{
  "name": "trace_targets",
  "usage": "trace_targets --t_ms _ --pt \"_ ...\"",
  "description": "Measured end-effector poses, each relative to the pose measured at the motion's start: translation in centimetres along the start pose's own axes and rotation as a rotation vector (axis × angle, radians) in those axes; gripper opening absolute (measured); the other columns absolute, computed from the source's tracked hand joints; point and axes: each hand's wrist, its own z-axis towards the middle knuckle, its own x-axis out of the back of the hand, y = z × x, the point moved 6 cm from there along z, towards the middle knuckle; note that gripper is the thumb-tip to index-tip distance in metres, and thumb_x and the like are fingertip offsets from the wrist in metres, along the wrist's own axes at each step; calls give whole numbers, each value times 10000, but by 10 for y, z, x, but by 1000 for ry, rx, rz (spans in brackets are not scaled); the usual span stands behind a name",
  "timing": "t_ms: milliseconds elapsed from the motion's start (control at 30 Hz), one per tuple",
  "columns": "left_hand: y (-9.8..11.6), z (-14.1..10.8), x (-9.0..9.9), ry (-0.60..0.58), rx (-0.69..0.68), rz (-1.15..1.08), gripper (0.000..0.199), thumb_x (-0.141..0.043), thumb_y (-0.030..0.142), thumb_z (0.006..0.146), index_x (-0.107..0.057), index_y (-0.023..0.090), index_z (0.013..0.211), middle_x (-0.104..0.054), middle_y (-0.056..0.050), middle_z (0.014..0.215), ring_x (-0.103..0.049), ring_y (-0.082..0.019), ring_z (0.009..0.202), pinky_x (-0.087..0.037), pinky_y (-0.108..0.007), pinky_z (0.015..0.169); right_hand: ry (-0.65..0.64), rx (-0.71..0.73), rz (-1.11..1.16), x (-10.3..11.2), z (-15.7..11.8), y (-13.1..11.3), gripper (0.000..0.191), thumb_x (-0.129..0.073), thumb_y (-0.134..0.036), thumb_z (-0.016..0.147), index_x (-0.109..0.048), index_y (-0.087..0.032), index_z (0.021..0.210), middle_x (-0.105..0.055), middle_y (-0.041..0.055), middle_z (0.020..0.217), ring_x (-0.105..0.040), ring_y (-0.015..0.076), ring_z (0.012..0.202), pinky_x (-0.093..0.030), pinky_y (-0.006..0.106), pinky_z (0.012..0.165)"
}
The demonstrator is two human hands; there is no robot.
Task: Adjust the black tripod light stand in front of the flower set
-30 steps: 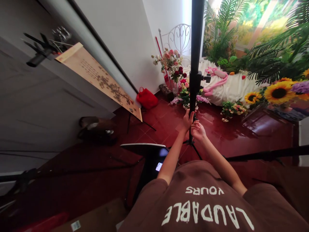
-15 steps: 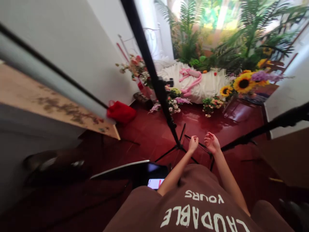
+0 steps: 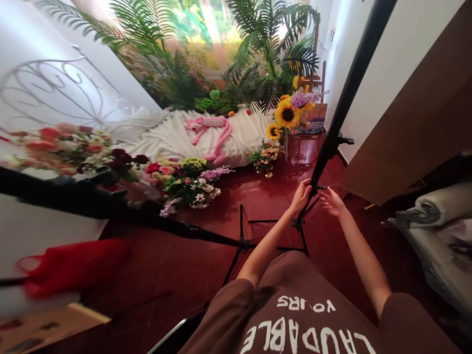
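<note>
A black tripod light stand slants up to the right in front of me, its legs spread on the red floor. My left hand is at the left side of its lower pole, fingers stretched upward; whether they touch the pole I cannot tell. On the pole's other side, my right hand is open with loosely bent fingers, close to a small black knob. Higher up the pole sits another clamp knob. Neither hand appears to grip anything.
A second black stand crosses the left side, its legs beside the first. Flowers, sunflowers and a pink plush toy on white cloth lie ahead. A red bag is left; wrapped rolls are right.
My view has swung to the right. Both hands have moved from between the stands to either side of the right stand's pole, and the fingers have straightened.
</note>
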Motion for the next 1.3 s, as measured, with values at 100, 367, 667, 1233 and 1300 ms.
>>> trace_targets --t_ms 100,367,667,1233,1300 --pt "-2 12 -17 -4 0 33 484 -403 532 938 -482 146 1221 -623 -109 1079 -614 -155 904 -484 -279 818 -38 -91 -117 -1 11 -14 394 -441 -523 934 -485 -197 717 -403 -63 495 -320 55 351 -223 120 265" --pt "-11 14 -21 56 13 135 388 -357 517 955 -505 176 1066 -603 -27 822 -565 -114 692 -444 -239 691 -46 -26 -442 16 24 -48 190 -657 -355 846 -603 -174 828 -584 -28 642 -452 43 464 -365 129 396" --pt "-6 13 -23 139 -18 180 346 -355 494 961 -522 191 980 -607 -28 812 -567 -122 703 -442 -239 696 -43 415 -1267 -1 12 -91 426 -702 -559 732 -696 -144 828 -648 9 662 -554 116 591 -418 247 582" --pt "-7 11 -27 166 77 198 483 -335 583 941 -546 168 1066 -634 -59 832 -571 -145 741 -460 -276 749 462 1276 -1228 -99 -67 -104 611 -627 -532 827 -473 -256 1351 -544 97 1362 -501 273 1287 -437 448 1066" --pt "-8 11 -27 174 66 205 499 -326 599 936 -547 167 1054 -630 -67 839 -572 -150 744 -459 -278 744 421 1291 -1160 -133 -61 -127 585 -582 -580 846 -491 -231 1306 -591 89 1252 -550 262 1231 -497 407 983"
